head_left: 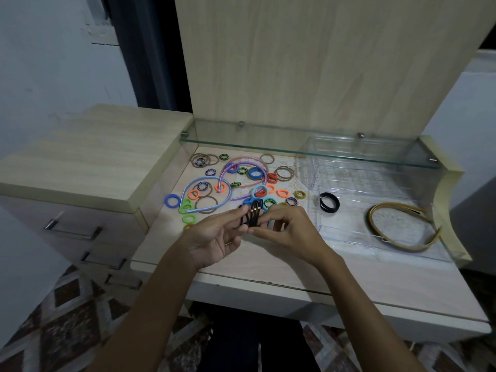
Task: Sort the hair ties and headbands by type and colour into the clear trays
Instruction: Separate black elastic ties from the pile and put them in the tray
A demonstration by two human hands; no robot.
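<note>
Both hands meet over the middle of the dressing table. My left hand [214, 234] and my right hand [287, 232] together pinch a bunch of thin black hair ties [253, 216] with small gold clasps. Behind them lies a loose pile of coloured hair ties [255, 173] in blue, orange, green, purple and brown, mixed with a light blue headband [205, 179] and a purple headband [243, 163]. To the right stands a clear tray [375, 194]. It holds black hair ties [329, 202] in one section and a gold headband [402, 226] in another.
A glass shelf [308, 151] runs above the back of the table, under a tall wooden panel [322, 63]. A drawer unit [88, 157] with metal handles stands higher at the left. The table's front edge is near my forearms.
</note>
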